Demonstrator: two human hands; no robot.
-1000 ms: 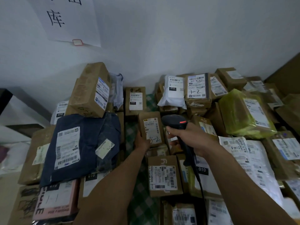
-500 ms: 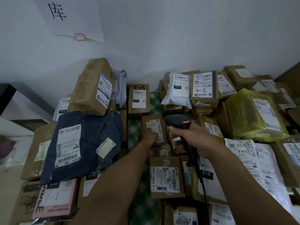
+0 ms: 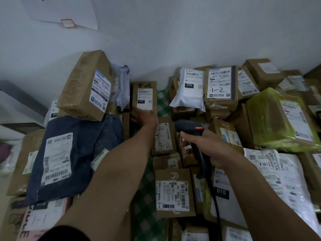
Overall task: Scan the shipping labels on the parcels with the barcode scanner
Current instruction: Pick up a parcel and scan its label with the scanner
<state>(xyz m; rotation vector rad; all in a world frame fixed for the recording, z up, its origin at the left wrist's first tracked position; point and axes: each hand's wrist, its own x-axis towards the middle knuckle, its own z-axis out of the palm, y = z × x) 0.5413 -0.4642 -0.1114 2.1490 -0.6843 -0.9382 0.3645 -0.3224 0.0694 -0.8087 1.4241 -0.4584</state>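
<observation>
My right hand (image 3: 210, 146) grips the black barcode scanner (image 3: 189, 129) by its handle. The scanner's head points forward over the pile, and its cable (image 3: 216, 202) runs back toward me. My left hand (image 3: 145, 117) reaches far forward and holds the lower end of a small brown box (image 3: 144, 94) that leans near the wall, its white label marked 010 facing me. Just right of my left wrist lies a brown box (image 3: 164, 136) with "5-2" written on its label.
Labelled parcels cover a green checked cloth (image 3: 147, 197): a dark blue bag (image 3: 73, 153), a tall brown box (image 3: 86, 87), a white bag (image 3: 190, 91), a box marked "1-2" (image 3: 220, 84), a yellow-wrapped parcel (image 3: 278, 119). A white wall stands behind them.
My left hand has left the "5-2" box and moved forward to the small brown box at the back. The scanner has stayed in my right hand, roughly in place.
</observation>
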